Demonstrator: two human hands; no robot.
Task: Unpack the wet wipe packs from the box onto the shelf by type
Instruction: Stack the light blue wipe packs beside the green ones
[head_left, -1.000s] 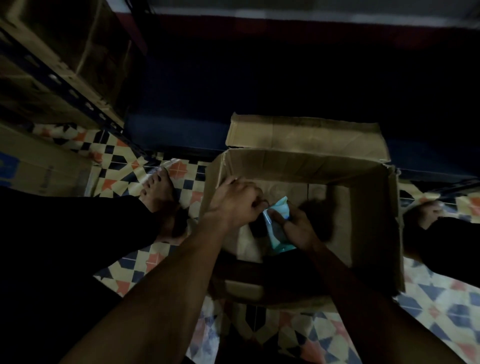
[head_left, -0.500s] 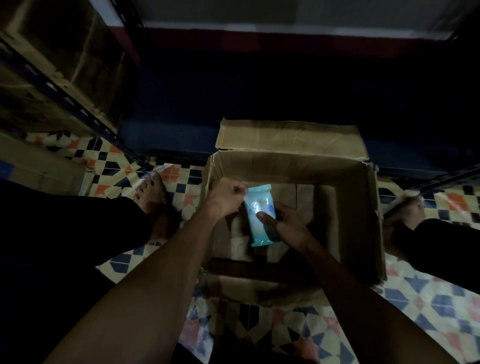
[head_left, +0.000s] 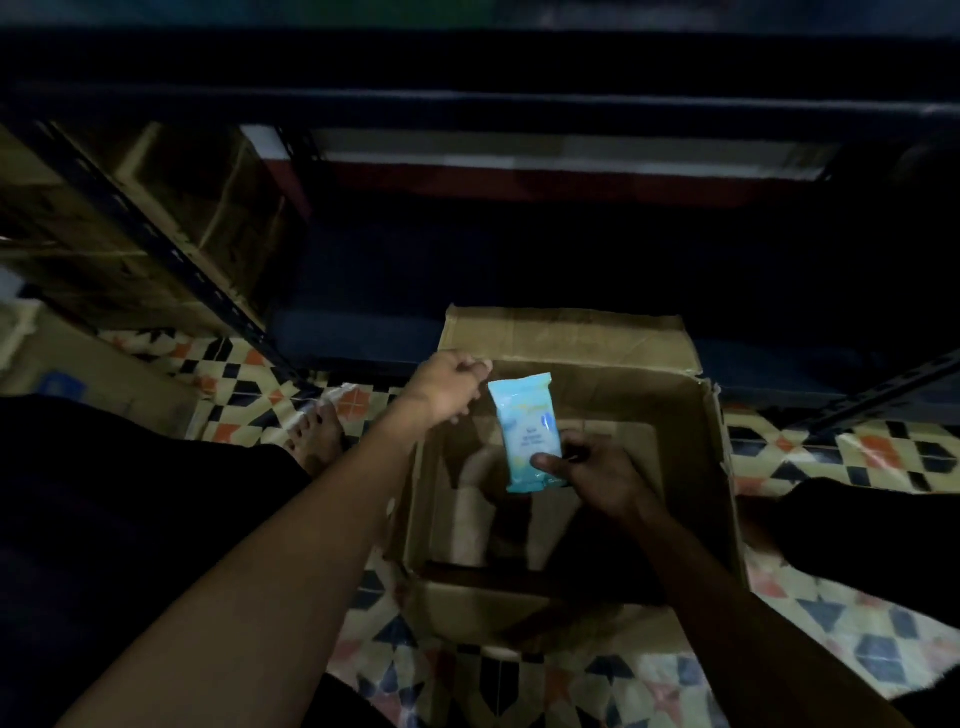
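A light blue wet wipe pack (head_left: 525, 426) stands upright over the open cardboard box (head_left: 569, 332) on the floor. My right hand (head_left: 597, 473) grips the pack's lower end, thumb on its front. My left hand (head_left: 451, 387) hovers at the box's back-left corner with its fingers curled, just left of the pack's top, and nothing shows in it. Only bare cardboard and shadow show inside the box. The dark shelf (head_left: 519, 249) lies straight ahead, behind the box, too dim to show its contents.
A slotted metal upright (head_left: 171, 260) and brown cartons (head_left: 202, 197) stand at the left. Patterned floor tiles (head_left: 883, 452) surround the box. My bare foot (head_left: 318, 434) rests left of the box, and dark-clothed legs flank it on both sides.
My right hand has lifted the blue pack from deep in the box up above its rim and turned it upright. My left hand has let go of it and risen to the back-left corner.
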